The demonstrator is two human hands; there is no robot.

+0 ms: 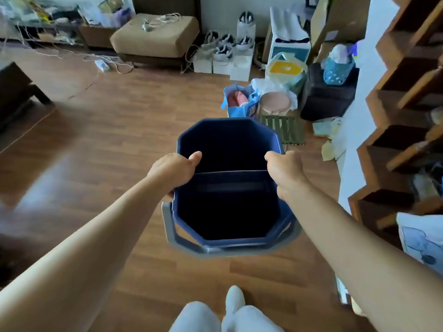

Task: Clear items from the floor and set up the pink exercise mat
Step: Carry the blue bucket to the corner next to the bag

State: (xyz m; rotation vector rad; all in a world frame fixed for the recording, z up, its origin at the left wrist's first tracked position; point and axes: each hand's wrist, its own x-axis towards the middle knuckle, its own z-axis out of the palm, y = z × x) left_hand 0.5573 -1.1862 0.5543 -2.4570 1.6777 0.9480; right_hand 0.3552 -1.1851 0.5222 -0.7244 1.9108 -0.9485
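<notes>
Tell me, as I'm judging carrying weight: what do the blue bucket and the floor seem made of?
The blue bucket: likely moulded plastic, semi-gloss; uniform colour, thin faceted walls, soft sheen on the rim. Its grey handle looks plastic too. The floor: wood-look laminate or varnished planks, glossy; grain, plank seams and bright glare show.

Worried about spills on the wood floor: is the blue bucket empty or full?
Empty, it seems: the blue bucket shows only bare dark inner walls, no water or items visible.

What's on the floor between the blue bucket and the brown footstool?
Nothing. The head view shows only bare wooden floor between the blue bucket and the brown footstool.
</notes>
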